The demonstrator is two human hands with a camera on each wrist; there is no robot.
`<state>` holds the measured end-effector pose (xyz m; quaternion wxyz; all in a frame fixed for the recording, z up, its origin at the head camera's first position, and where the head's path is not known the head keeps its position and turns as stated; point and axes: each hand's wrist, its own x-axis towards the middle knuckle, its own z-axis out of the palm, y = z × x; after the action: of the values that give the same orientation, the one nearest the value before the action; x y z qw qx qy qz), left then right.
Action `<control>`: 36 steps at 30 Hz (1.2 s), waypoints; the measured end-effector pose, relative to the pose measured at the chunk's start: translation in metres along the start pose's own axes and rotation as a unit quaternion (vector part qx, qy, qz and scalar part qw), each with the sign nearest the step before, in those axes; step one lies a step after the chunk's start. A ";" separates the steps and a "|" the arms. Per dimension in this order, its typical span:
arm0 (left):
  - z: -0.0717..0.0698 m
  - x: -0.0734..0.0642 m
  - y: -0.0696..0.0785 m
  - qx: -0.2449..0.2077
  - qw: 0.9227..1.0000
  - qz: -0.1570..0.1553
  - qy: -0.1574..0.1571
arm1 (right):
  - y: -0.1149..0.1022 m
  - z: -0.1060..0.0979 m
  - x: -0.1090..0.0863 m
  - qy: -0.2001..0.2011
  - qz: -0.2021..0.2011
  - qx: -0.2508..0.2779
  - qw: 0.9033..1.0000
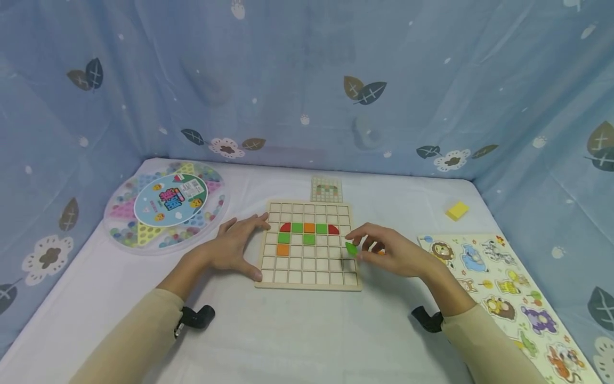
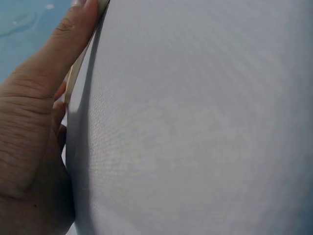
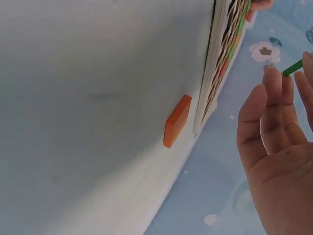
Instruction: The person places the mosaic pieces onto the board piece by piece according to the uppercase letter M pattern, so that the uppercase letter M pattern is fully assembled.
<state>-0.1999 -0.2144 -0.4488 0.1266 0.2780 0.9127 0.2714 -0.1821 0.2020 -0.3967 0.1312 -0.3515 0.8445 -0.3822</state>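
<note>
A wooden grid board (image 1: 309,282) lies flat on the white table, with red, green and orange pieces in several of its upper cells. My left hand (image 1: 232,248) rests against the board's left side, thumb and fingers spread along the edge. In the left wrist view, the thumb of that hand (image 2: 63,49) touches the board's rim. Over the right edge of the board, my right hand (image 1: 395,250) pinches a green leaf-shaped piece (image 1: 352,249) between thumb and fingers. An orange block (image 3: 177,122) lies on the table beside the board, mostly hidden under the right hand in the head view.
Behind the board is a small pattern card (image 1: 327,190). A round star-patterned game board (image 1: 165,205) with colourful beads stands at left. To the right lie a yellow block (image 1: 457,210) and an animal puzzle board (image 1: 499,285). Patterned blue cloth (image 1: 297,64) surrounds the table.
</note>
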 end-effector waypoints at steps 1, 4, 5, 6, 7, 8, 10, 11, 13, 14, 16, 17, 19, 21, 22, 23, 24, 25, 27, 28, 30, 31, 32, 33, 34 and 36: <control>0.000 0.000 0.001 0.000 1.000 -0.001 -0.001 | 0.000 0.000 0.002 0.001 0.002 0.001 1.000; 0.000 0.000 0.002 0.001 1.000 -0.004 -0.003 | 0.001 0.001 0.008 -0.001 0.005 0.004 1.000; 0.000 0.000 0.002 0.002 1.000 -0.005 -0.003 | 0.001 0.001 0.010 -0.002 0.007 0.005 1.000; 0.000 0.000 0.002 0.004 1.000 -0.006 -0.003 | 0.002 0.002 0.012 -0.004 0.009 0.006 1.000; 0.000 0.000 0.001 0.006 1.000 -0.009 -0.003 | 0.002 0.002 0.014 -0.006 0.010 0.008 1.000; 0.000 0.000 0.001 0.009 1.000 -0.011 -0.004 | 0.002 0.003 0.017 -0.007 0.011 0.009 1.000; 0.000 0.000 0.000 0.014 1.000 -0.012 -0.005 | 0.002 0.004 0.020 -0.008 0.014 0.011 1.000; 0.000 0.000 0.000 0.015 1.000 -0.011 -0.005 | 0.002 0.004 0.022 -0.007 0.016 0.010 1.000; 0.000 0.000 0.001 0.015 1.000 -0.012 -0.006 | 0.003 0.005 0.026 -0.007 0.019 0.008 1.000; 0.000 0.000 0.001 0.015 1.000 -0.011 -0.006 | 0.003 0.005 0.028 -0.008 0.021 0.006 1.000; 0.000 0.000 0.002 0.013 1.000 -0.011 -0.004 | 0.004 0.006 0.031 -0.012 0.023 0.005 1.000; 0.000 0.000 0.002 0.013 1.000 -0.012 -0.004 | 0.005 0.006 0.033 -0.015 0.024 0.004 1.000; 0.000 0.000 0.002 0.012 1.000 -0.014 -0.004 | 0.006 0.007 0.036 -0.020 0.023 0.003 1.000; 0.000 -0.001 0.002 0.012 1.000 -0.014 -0.003 | 0.007 0.008 0.039 -0.023 0.021 -0.001 1.000; 0.000 -0.001 0.002 0.013 1.000 -0.013 -0.003 | 0.007 0.008 0.040 -0.023 0.019 -0.004 1.000; 0.000 0.000 0.003 0.013 1.000 -0.012 -0.003 | 0.007 0.009 0.041 -0.022 0.017 -0.007 1.000; 0.000 0.000 0.003 0.014 1.000 -0.011 -0.002 | 0.008 0.009 0.043 -0.021 0.017 -0.011 1.000; 0.000 0.000 0.003 0.015 1.000 -0.011 -0.001 | 0.007 0.010 0.044 -0.020 0.017 -0.013 1.000; 0.001 0.001 0.002 0.016 1.000 -0.009 -0.001 | 0.008 0.012 0.046 -0.017 0.020 -0.023 0.999; 0.001 0.001 0.002 0.016 1.000 -0.009 0.000 | 0.008 0.013 0.047 -0.017 0.025 -0.027 0.999; 0.002 0.002 0.001 0.016 1.000 -0.009 -0.002 | 0.008 0.014 0.048 -0.018 0.032 -0.037 0.999; 0.002 0.002 0.001 0.017 1.000 -0.010 -0.003 | 0.008 0.014 0.049 -0.019 0.033 -0.040 0.998; 0.002 0.002 0.001 0.018 1.000 -0.010 -0.003 | 0.008 0.015 0.050 -0.020 0.035 -0.044 0.998; 0.002 0.002 0.001 0.019 1.000 -0.011 -0.004 | 0.008 0.015 0.051 -0.022 0.038 -0.048 0.998; 0.001 0.001 0.002 0.019 1.000 -0.012 -0.003 | 0.007 0.015 0.052 -0.024 0.037 -0.050 0.998; 0.001 0.000 0.002 0.018 1.000 -0.012 -0.002 | 0.006 0.014 0.053 -0.027 0.036 -0.052 0.998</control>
<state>-0.1988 -0.2124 -0.4480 0.1272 0.2696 0.9204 0.2529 -0.2163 0.1600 -0.4086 0.1494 -0.3373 0.8716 -0.3229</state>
